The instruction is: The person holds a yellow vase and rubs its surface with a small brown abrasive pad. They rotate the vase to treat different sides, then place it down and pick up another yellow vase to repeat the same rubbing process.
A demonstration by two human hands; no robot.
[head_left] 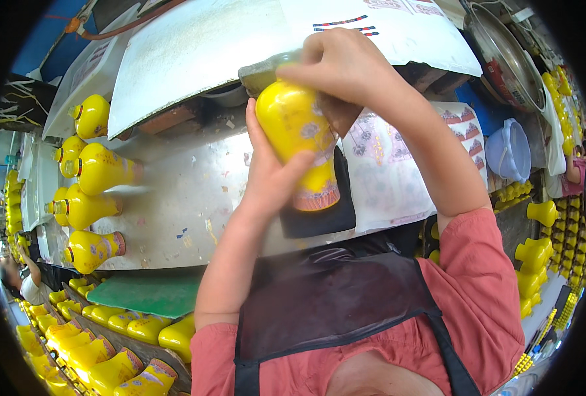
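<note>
My left hand is wrapped round the body of a glossy yellow vase, tilted over the work table. The vase carries purple flower patterns and a pink patterned band at its foot. At its neck end my right hand is closed, thumb and fingers together; whatever they grip is hidden and slightly blurred. Below the vase lies a black pad. Just behind the hands is a grey block-like thing. To the right, patterned decal sheets lie on the table.
Several yellow vases stand along the table's left end. A white board rests on bricks at the back, with dark narrow strips on it. A lilac bucket is at the right. More vases fill racks at lower left, near another person.
</note>
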